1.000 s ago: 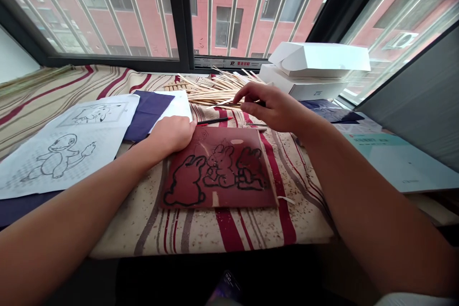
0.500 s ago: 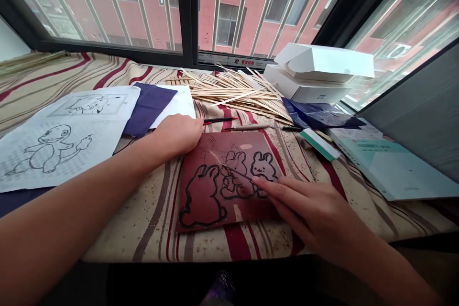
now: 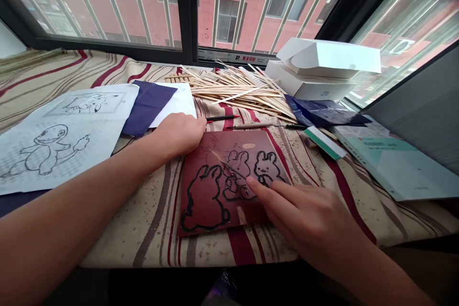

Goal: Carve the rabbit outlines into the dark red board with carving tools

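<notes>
A reddish-brown board lies on the striped cloth, with bunny outlines in thick black line and a fainter sketch near its far left corner. Pale scraped patches show on its surface. My left hand is closed at that far left corner, holding the board; its fingertips are mostly hidden. In my right hand is a slim dark carving tool, the index finger stretched along it. Its thin tip points to the far left, at the end of a pale scraped line. The handle is hidden inside the hand.
Beyond the board lie a black-and-red pen, a grey pen-like tool and a pile of thin wooden sticks. Drawing sheets are at left. A white box, dark blue sheet and pale green book are at right.
The view has shifted slightly. My right hand and the carving tool have moved a little nearer and left over the board. My left hand stays at the corner.
</notes>
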Demonstrator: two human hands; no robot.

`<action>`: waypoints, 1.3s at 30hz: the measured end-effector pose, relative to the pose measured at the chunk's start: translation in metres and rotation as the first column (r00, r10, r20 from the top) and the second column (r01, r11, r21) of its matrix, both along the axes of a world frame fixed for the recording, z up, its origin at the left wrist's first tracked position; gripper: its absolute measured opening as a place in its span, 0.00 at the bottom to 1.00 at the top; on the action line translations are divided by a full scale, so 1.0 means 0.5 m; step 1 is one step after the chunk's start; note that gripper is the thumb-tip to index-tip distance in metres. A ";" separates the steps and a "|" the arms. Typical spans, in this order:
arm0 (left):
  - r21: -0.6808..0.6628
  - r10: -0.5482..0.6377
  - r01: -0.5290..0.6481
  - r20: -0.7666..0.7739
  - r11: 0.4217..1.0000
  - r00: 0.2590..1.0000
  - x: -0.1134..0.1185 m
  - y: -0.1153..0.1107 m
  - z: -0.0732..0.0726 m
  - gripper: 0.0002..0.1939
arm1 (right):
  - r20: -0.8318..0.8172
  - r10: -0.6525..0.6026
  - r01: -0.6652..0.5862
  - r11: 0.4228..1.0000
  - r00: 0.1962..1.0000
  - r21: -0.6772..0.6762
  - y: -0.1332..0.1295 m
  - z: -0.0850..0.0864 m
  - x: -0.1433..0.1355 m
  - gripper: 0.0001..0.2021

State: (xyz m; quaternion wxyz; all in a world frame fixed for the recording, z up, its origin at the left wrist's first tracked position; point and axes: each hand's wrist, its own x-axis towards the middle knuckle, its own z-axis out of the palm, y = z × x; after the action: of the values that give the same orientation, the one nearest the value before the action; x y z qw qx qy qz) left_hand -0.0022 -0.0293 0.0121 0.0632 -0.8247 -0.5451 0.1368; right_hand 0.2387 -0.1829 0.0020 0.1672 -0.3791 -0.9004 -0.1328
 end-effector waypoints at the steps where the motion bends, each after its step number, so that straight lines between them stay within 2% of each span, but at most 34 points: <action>1: 0.001 -0.011 0.012 -0.007 1.000 1.000 0.000 0.000 0.000 0.26 | -0.015 -0.005 0.005 1.000 1.000 0.005 0.002 -0.001 0.001 0.19; 6: -0.010 -0.025 0.025 -0.010 1.000 1.000 0.004 -0.001 0.006 0.25 | -0.041 0.006 -0.006 1.000 0.999 -0.003 0.010 -0.015 0.007 0.17; 11: -0.010 -0.039 0.039 -0.031 0.999 0.999 0.008 -0.003 0.010 0.25 | -0.068 -0.061 0.061 0.998 0.996 -0.002 0.011 -0.023 -0.008 0.18; 16: -0.025 -0.013 0.012 -0.020 1.000 1.000 0.008 -0.005 0.013 0.25 | -0.056 -0.052 0.049 0.997 0.997 -0.057 0.021 -0.017 -0.015 0.19; 20: -0.025 -0.045 0.044 -0.033 0.999 0.998 0.010 -0.006 0.014 0.25 | -0.131 -0.055 0.043 0.994 0.990 -0.097 0.041 -0.014 -0.016 0.17; 24: -0.012 -0.027 0.026 -0.037 1.000 0.999 0.009 -0.005 0.012 0.25 | -0.152 -0.028 0.000 0.984 0.988 -0.179 0.059 -0.006 -0.005 0.15; 29: -0.004 -0.059 0.058 -0.095 0.998 0.994 0.009 -0.004 0.012 0.24 | -0.227 -0.012 -0.037 0.977 0.974 -0.209 0.069 0.000 0.013 0.14; 35: 0.001 -0.076 0.077 -0.094 0.997 0.993 0.007 -0.006 0.013 0.24 | -0.221 0.009 -0.060 0.973 0.975 -0.225 0.085 -0.003 0.002 0.14; 39: 0.011 -0.063 0.064 -0.092 0.998 0.994 0.003 -0.001 0.011 0.24 | -0.139 0.011 -0.039 0.978 0.990 -0.203 0.081 0.006 -0.003 0.16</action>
State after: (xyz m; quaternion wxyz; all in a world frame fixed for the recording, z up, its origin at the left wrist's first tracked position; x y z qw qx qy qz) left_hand -0.0009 -0.0297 0.0176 0.0980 -0.8340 -0.5162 0.1686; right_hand 0.2373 -0.1423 0.0048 0.1902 -0.3913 -0.9003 -0.0108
